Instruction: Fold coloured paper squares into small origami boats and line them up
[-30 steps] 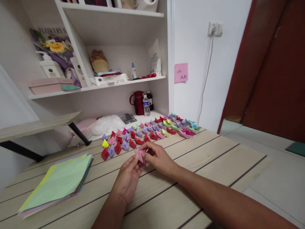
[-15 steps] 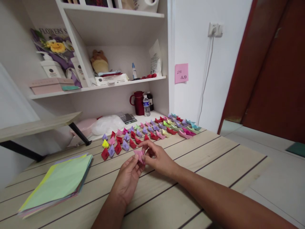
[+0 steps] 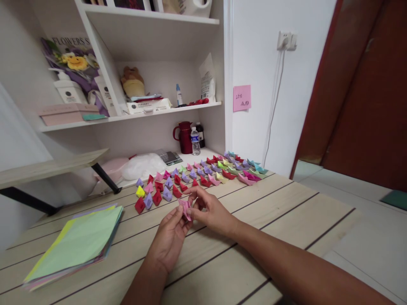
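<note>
A small pink folded paper boat (image 3: 185, 207) is held just above the table, between my two hands. My left hand (image 3: 171, 233) pinches its left side with thumb and fingers, palm turned up. My right hand (image 3: 210, 212) grips its right side with the thumb, the index finger arched over it. Part of the paper is hidden by my fingers. Beyond my hands stand rows of folded paper boats, among them a red boat (image 3: 157, 197), a lilac boat (image 3: 167, 194) and a yellow boat (image 3: 140, 191).
A stack of coloured paper (image 3: 76, 241), light green on top, lies on the slatted table (image 3: 133, 271) at the left. A raised wooden shelf (image 3: 51, 167) stands behind it. At the back are a dark red jug (image 3: 185, 137), a water bottle (image 3: 195, 142) and a clear plastic bag (image 3: 144, 166).
The pink paper boat has turned slightly and looks narrower between my fingers. Both hands keep nearly the same place and still hold it.
</note>
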The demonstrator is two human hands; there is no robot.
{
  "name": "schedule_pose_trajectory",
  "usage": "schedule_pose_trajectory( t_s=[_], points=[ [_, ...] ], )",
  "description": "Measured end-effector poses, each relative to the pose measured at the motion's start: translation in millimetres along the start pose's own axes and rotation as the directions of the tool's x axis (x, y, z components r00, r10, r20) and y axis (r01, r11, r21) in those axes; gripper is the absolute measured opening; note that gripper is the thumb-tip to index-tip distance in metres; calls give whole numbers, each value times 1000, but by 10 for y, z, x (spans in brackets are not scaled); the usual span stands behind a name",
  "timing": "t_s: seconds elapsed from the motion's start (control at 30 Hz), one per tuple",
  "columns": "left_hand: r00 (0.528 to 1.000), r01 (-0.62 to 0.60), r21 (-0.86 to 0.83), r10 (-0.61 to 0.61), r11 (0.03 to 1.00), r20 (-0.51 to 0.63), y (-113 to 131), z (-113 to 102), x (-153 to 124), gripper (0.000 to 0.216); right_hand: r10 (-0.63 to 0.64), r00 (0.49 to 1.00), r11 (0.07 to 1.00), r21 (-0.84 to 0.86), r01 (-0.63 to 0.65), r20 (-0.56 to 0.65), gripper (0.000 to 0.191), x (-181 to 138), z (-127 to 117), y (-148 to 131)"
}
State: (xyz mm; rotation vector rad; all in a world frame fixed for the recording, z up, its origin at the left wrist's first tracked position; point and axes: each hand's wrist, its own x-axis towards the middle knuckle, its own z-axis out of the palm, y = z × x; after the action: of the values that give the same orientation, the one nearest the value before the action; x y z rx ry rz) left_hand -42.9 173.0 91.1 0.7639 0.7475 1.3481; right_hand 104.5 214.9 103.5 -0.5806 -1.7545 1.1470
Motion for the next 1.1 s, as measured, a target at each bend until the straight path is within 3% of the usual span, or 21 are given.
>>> schedule_pose_trajectory(
  t_s=[1.1],
  points=[
    [1000,11,-31,-10,999,11,8,-17,21,18,4,998,1000,30,-6,64,49,5,-7,33]
  ],
)
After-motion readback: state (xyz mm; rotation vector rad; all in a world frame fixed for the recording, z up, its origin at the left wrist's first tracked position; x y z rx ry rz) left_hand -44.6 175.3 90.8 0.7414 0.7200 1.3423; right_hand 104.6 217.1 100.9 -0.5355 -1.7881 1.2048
